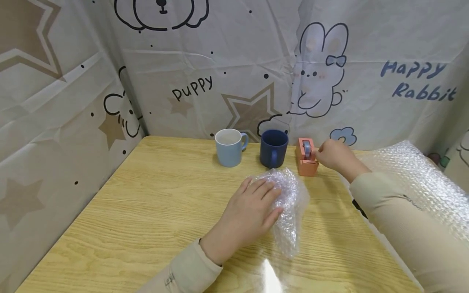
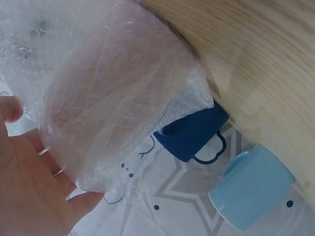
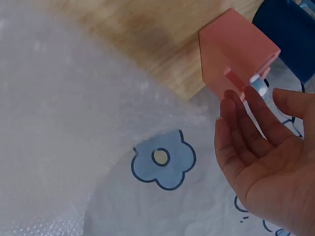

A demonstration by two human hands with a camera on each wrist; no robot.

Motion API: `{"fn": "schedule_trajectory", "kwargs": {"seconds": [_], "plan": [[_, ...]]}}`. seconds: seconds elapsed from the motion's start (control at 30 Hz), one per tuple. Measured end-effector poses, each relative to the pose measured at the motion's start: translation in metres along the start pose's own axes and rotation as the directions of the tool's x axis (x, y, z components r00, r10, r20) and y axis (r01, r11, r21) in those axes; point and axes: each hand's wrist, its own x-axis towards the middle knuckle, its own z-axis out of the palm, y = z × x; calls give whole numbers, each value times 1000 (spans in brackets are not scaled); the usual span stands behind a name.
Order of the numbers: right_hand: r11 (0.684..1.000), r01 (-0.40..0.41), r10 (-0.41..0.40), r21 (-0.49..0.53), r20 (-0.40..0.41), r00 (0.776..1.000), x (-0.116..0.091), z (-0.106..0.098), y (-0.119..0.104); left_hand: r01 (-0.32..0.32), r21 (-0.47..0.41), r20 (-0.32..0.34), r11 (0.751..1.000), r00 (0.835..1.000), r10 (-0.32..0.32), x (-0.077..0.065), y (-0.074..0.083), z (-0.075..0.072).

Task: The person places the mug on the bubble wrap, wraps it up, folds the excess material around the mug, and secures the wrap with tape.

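Observation:
In the head view my left hand (image 1: 249, 211) lies over a bundle of bubble wrap (image 1: 291, 195) on the table, its fingers and thumb bent round the near left side. Something pinkish (image 2: 118, 83) shows blurred through the clear wrap in the left wrist view; its kind is hidden. At the table's far right my right hand (image 1: 335, 156) has its fingertips at the tape roll (image 1: 307, 149) of a coral-pink tape dispenser (image 1: 308, 169). Thumb and forefinger stand apart in the right wrist view, with the forefinger beside the roll.
A light blue mug (image 1: 229, 150) and a dark blue mug (image 1: 273, 148) stand upright near the table's back edge, left of the dispenser. A large sheet of bubble wrap (image 1: 417, 175) spreads along the right side, under and behind my right arm. A printed cloth (image 1: 234, 40) hangs behind.

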Motion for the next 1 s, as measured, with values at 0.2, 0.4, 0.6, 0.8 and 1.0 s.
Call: {"fn": "schedule_trajectory", "kwargs": {"seconds": [0.2,0.4,0.6,0.8,1.0], "plan": [[998,-52,52,41,3,999,3,17,-2,-9,6,-11,1000,1000,9,0,1,2],[987,-121,128,107,-63,990,6,21,-9,-4,16,-9,1000,1000,4,-1,0,3],[977,-168,182,132,-105,978,6,21,-13,0,17,-9,1000,1000,0,-1,0,2],[978,-185,198,97,-146,969,4,21,-17,-8,7,-21,1000,1000,8,-1,0,1],[983,-159,173,97,-164,971,6,20,-21,-4,15,-20,1000,1000,4,-1,0,1]]}}
